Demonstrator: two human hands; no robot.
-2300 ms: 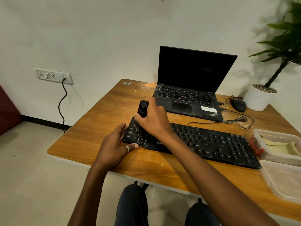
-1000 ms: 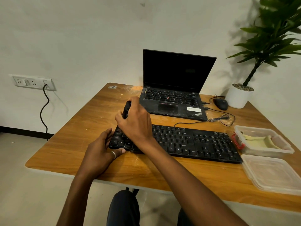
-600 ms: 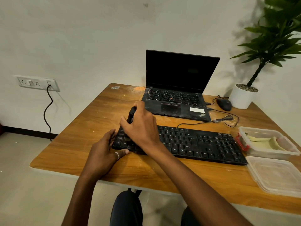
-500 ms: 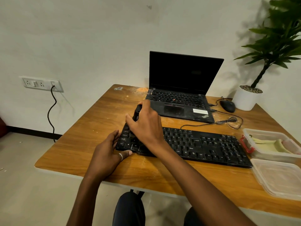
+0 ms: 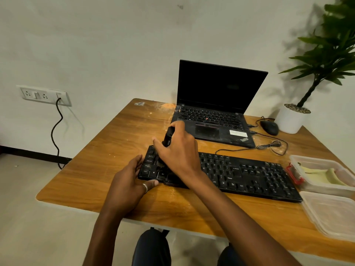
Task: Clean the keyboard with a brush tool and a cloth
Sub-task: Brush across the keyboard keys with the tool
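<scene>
A black keyboard (image 5: 240, 174) lies across the wooden table (image 5: 119, 139). My right hand (image 5: 178, 152) grips a black brush tool (image 5: 168, 136) upright over the keyboard's left end, its bristles down among the keys. My left hand (image 5: 130, 179) holds the keyboard's left front corner, thumb on the front edge and fingers along the side. A pale yellow cloth (image 5: 322, 176) lies inside a clear plastic box (image 5: 299, 160) at the right.
An open black laptop (image 5: 213, 120) stands behind the keyboard. A mouse (image 5: 269, 127) with a coiled cable (image 5: 272, 145) and a white plant pot (image 5: 292, 120) sit at the back right. A clear lid (image 5: 330, 214) lies near the right front edge.
My right hand has shifted the brush in small strokes over the keyboard's left keys. My left hand has stayed on the corner. The camera view has swung slightly.
</scene>
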